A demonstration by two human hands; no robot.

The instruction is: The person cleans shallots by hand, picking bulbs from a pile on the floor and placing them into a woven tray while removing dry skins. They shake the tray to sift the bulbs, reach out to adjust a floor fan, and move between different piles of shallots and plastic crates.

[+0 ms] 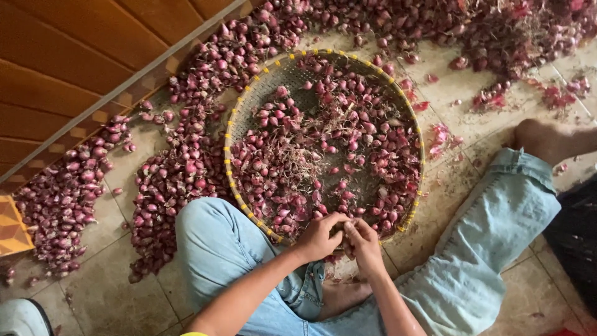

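My left hand [318, 237] and my right hand [365, 244] meet over the near rim of a round woven tray [249, 102], fingertips pinched together on a small shallot [341, 229] that is mostly hidden between them. The tray has a yellow-bound edge and holds many purple-red shallots [323, 143] with dry roots and skins. I sit on the floor with light blue jeans [211, 242], knees spread either side of the tray.
Heaps of loose shallots [168, 174] cover the tiled floor left of and beyond the tray. A wooden panelled wall [68, 56] runs along the upper left. My bare foot [547, 140] rests at right. Loose skins [441, 137] lie right of the tray.
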